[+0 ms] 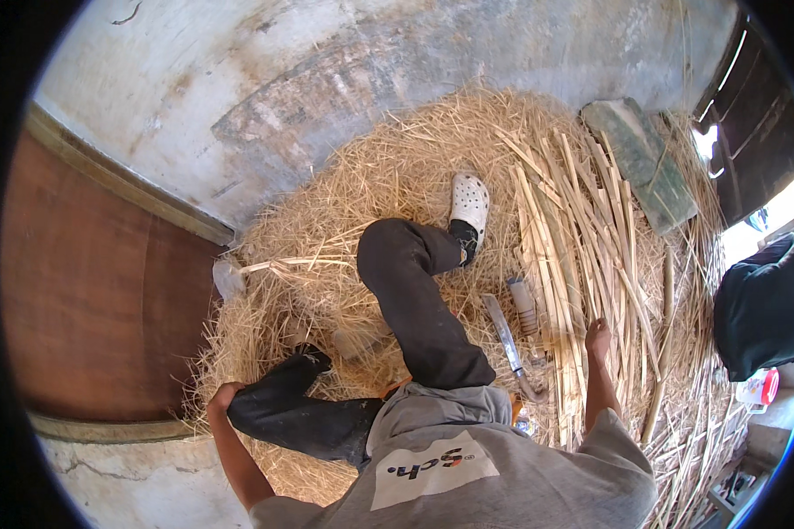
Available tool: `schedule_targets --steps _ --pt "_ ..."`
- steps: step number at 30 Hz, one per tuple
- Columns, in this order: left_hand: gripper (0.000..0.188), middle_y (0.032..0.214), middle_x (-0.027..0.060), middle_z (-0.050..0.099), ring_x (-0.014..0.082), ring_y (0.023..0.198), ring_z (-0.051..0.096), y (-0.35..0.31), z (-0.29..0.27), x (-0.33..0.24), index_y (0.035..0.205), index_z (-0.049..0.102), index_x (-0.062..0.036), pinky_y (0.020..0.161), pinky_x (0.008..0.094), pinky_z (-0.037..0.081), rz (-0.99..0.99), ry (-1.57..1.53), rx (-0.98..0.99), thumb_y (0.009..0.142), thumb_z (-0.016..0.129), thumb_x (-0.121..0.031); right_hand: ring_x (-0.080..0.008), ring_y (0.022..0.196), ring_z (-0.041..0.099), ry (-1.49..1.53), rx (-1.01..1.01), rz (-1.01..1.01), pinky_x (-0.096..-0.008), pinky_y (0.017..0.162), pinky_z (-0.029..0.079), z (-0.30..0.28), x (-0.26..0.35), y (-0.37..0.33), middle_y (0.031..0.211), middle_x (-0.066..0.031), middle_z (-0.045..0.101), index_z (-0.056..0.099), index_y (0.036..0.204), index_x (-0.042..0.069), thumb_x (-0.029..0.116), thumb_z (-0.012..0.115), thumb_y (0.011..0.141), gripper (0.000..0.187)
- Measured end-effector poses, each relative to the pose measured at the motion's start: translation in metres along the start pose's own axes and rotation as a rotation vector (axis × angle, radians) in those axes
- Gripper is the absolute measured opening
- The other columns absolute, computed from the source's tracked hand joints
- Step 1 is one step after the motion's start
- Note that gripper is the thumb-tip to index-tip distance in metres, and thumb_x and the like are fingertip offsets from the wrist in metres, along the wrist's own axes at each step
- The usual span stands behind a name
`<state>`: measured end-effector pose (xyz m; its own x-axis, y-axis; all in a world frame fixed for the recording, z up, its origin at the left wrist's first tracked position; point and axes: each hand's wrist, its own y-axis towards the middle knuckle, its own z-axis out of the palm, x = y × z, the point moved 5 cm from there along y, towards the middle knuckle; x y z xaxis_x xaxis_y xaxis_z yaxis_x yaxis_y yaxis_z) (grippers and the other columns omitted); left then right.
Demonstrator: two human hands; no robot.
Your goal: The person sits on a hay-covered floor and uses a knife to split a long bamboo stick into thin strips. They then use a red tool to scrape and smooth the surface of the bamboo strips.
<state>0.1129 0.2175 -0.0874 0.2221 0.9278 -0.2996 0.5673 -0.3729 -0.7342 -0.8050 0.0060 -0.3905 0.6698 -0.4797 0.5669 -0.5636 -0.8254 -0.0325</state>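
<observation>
Straw (432,123) blankets the floor, banked up against a stained pale wall (291,70), and amid it all sits the person. Hands well apart now! Left hand (228,394) is out at the bent left knee, resting on the dark trousers (415,291). Over on the other side, the right hand (598,337) is at the long split strips (582,247) — curled, by the look of it, though whether it's gripping one, nobody can tell from here. Those strips lie in a loose, lengthwise bundle on the straw, to the person's right. Just inside them, a long-bladed knife (503,333) lies flat, a pale ribbed cylinder (522,306) near its blade. Up ahead, one white clog (469,207) is planted in the straw. Farther out, it's a greenish slab (641,165) beyond the strips, a brown door (97,300) on the far left — and a red-and-white bucket (757,388) way off right, below a dark cloth item (763,309).
</observation>
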Motion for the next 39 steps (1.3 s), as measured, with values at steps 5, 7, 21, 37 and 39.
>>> schedule_targets --steps 5,7,21,37,39 --pt "0.038 0.096 0.0122 0.069 0.0214 0.081 0.061 0.053 -0.015 0.033 0.108 0.068 0.0008 0.08 0.0327 0.046 0.094 0.071 0.007 0.084 0.047 -0.019 -0.0251 0.068 0.062 0.215 0.048 -0.088 -0.0378 0.063 0.046 0.002 0.003 -0.014 0.076 -0.0166 0.066 0.066 0.094 -0.003 0.031 0.058 0.091 0.035" --pt "0.039 0.097 0.0123 0.069 0.0224 0.082 0.061 0.047 -0.016 0.04 0.107 0.068 0.0011 0.081 0.0329 0.046 0.066 0.018 -0.003 0.083 0.047 -0.021 -0.0128 0.064 0.055 0.228 0.198 0.036 -0.0324 0.06 0.044 0.008 0.022 -0.021 0.068 -0.0108 0.063 0.067 0.091 -0.005 0.029 0.06 0.092 0.035" --pt "0.043 0.092 0.0119 0.067 0.0238 0.081 0.058 0.034 -0.003 0.02 0.099 0.068 0.0052 0.082 0.0328 0.044 0.122 -0.182 0.055 0.076 0.044 -0.022 -0.0055 0.05 0.032 0.567 0.1 0.127 -0.0274 0.047 0.024 -0.056 0.165 -0.105 0.053 0.0035 0.039 0.06 0.068 -0.001 0.031 0.059 0.094 0.041" --pt "0.025 0.086 0.013 0.065 0.0196 0.086 0.059 -0.037 0.018 -0.05 0.085 0.066 0.0049 0.082 0.0267 0.043 0.567 0.102 -0.179 0.077 0.057 -0.017 -0.0048 0.059 0.036 0.623 0.055 -0.343 -0.0236 0.051 0.028 -0.104 0.253 -0.158 0.063 0.0047 0.042 0.061 0.081 -0.001 0.02 0.059 0.095 0.025" --pt "0.018 0.088 0.0128 0.066 0.0193 0.09 0.06 -0.072 0.033 -0.07 0.084 0.065 0.0037 0.084 0.0266 0.043 0.76 0.08 -0.272 0.079 0.062 -0.013 -0.0055 0.062 0.042 0.603 0.008 -0.425 -0.0233 0.054 0.033 -0.11 0.288 -0.156 0.067 0.0027 0.049 0.065 0.089 -0.002 0.018 0.064 0.091 0.02"
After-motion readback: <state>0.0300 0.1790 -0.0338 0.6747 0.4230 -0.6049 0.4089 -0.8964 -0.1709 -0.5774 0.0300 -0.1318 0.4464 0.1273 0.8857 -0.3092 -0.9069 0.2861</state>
